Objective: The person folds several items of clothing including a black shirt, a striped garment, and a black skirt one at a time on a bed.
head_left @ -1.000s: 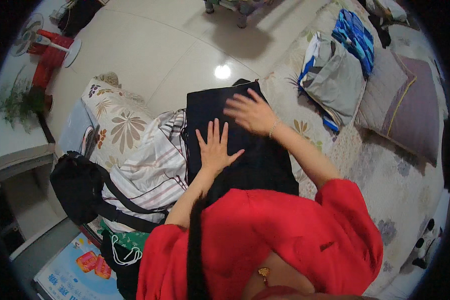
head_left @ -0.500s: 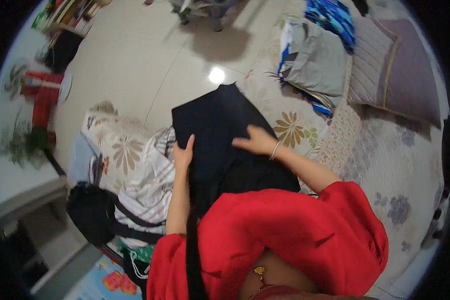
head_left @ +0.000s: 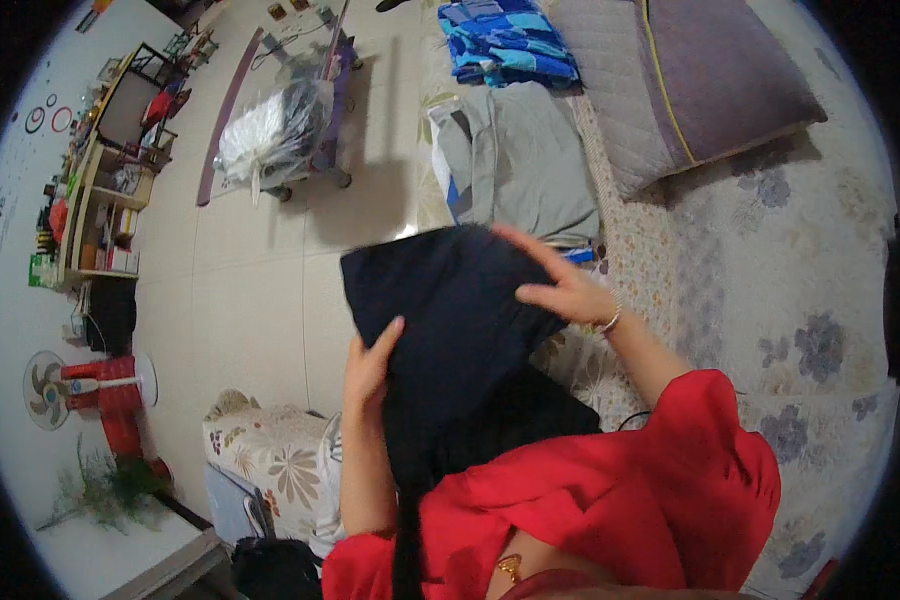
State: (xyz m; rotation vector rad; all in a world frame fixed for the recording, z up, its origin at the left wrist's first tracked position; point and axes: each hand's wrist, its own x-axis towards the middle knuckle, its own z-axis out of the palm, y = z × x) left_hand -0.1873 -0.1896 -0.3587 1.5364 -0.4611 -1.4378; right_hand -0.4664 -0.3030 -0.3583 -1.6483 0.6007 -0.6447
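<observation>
A dark navy garment, folded into a flat panel, is raised in front of me between both hands. My left hand grips its left edge, thumb on top and fingers underneath. On the far right edge, my right hand holds the cloth with the thumb over it and the fingers along the rim. Black cloth lies under the panel, close to my body. Just beyond my right hand is a pile topped by a folded grey garment. Past that pile sits a folded blue patterned cloth.
A grey-purple cushion rests on the floral sofa cover at right. Across the tiled floor, a low table bears a plastic-wrapped bundle. At left are a fan, a plant and a black bag.
My head view has swung toward the far left, showing more floor and table. The navy garment has been lifted, and my right hand has moved from its surface to its far right edge.
</observation>
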